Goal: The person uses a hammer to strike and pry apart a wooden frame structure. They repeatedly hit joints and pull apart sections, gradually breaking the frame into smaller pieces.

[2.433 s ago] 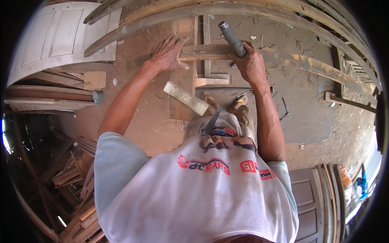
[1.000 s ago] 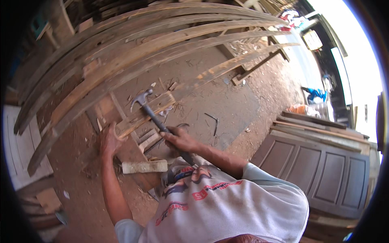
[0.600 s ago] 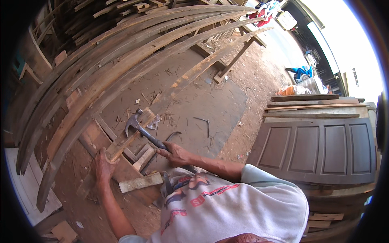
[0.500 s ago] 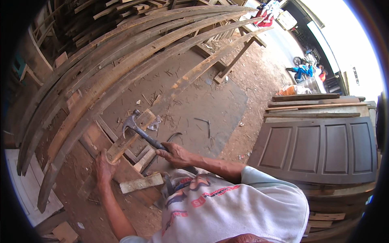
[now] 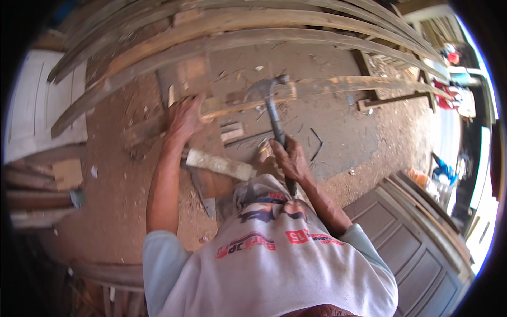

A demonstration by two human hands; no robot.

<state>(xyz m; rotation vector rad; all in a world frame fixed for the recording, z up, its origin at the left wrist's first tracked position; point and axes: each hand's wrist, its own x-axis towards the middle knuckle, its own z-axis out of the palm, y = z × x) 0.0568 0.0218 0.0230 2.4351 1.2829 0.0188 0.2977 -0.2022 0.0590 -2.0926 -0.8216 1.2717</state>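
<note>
Hammer [image 5: 274, 115] in the right hand [image 5: 290, 158], its head over a wooden beam [image 5: 226, 107].
Right fingers wrap its handle; the left hand [image 5: 186, 119] touches the beam, whether gripping I cannot tell; a pale block [image 5: 219, 164] lies nearer the body.

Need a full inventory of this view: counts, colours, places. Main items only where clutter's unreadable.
Hammer: 1, dark grey, centre
Crosswise wood: count unclear, brown, upper centre to right
Long beams: several, brown, across top
Block: 1, pale, left of centre
Bent rod: 1, dark, on floor right of hammer
White door: 1, white, upper left
Panelled door: 1, dark brown, lower right
Blue item: 1, blue, far right, blurred
Shirt: 1, whitish, bottom centre
Left hand: 1, brown, at crosswise wood
Right hand: 1, brown, gripping hammer
</note>
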